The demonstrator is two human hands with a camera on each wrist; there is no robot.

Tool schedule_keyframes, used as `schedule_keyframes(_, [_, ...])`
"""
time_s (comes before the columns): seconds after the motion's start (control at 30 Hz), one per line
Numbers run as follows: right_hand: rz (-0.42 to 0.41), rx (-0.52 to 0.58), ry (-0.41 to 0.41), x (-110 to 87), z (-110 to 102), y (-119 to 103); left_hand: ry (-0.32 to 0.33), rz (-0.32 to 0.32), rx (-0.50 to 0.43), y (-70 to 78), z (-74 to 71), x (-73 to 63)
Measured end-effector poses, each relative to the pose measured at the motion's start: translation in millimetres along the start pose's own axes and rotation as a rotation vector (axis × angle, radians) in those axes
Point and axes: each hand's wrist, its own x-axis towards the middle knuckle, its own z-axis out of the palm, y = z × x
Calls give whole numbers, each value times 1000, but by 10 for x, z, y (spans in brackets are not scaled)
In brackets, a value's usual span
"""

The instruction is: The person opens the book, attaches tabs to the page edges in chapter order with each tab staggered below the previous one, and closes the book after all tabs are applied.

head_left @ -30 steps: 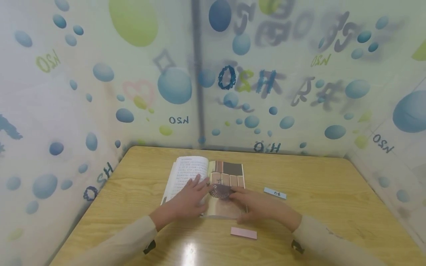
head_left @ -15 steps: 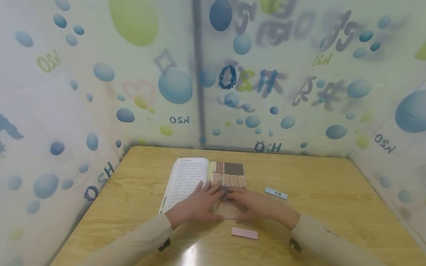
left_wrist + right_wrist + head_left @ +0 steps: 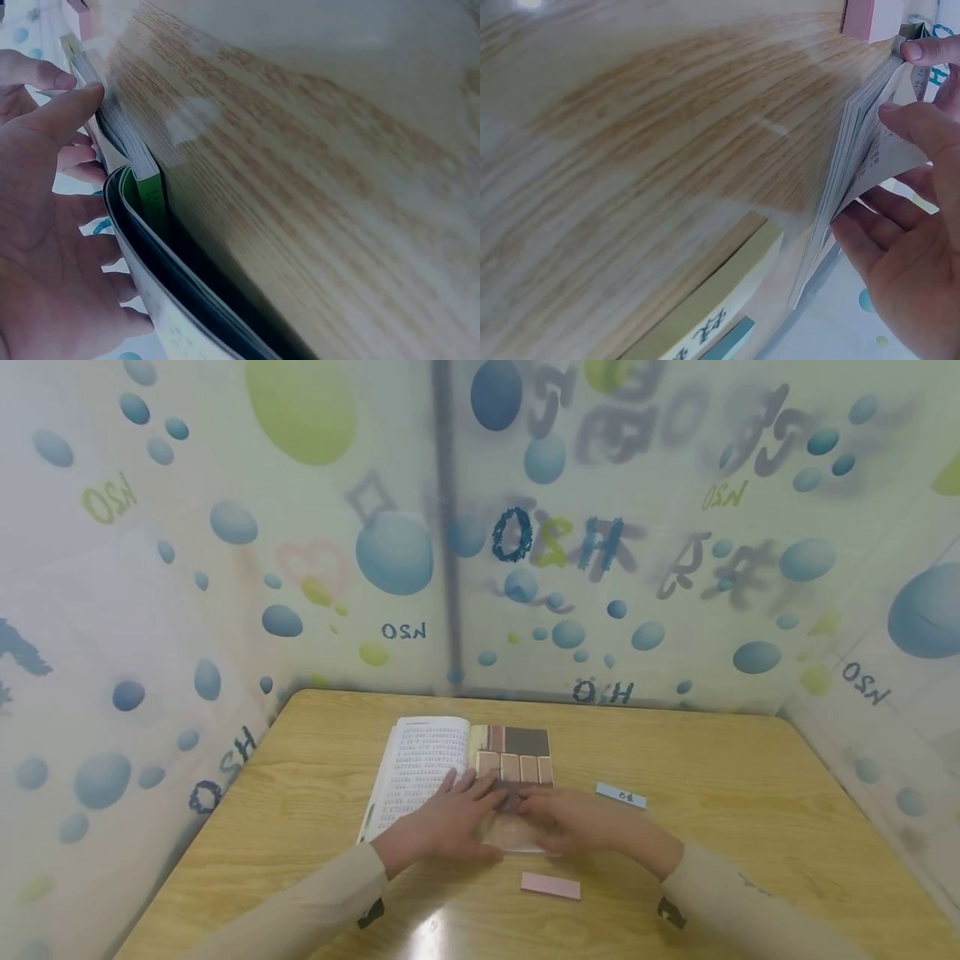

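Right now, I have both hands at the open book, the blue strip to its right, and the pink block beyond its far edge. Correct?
Not quite: the pink block lies on the table on the near side of the book, as the head view shows. The rest stands: left hand and right hand at the open book, blue strip to its right.

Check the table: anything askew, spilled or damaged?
Nothing stands out; no spill or damage visible. One page bows up off the open book between the right hand's thumb and fingers, probably just from handling. The pink block and blue block rest apart from it.
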Motion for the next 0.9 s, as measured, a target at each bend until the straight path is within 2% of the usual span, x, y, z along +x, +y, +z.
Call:
schedule_keyframes(0.3, [20,2,23,-7,-2,-15,1,-11,-10,45,1,-6])
schedule_keyframes(0.5, [21,-22,53,2,1,-14,17,12,28,153,19,89])
schedule_keyframes(0.6, [18,-22,66,10,11,0,17,5,38,196,29,136])
schedule_keyframes(0.77, [50,2,76,16,22,18,17,-14,35,222,54,172])
schedule_keyframes(0.9, [85,8,92,14,20,23,18,-13,-2,215,59,174])
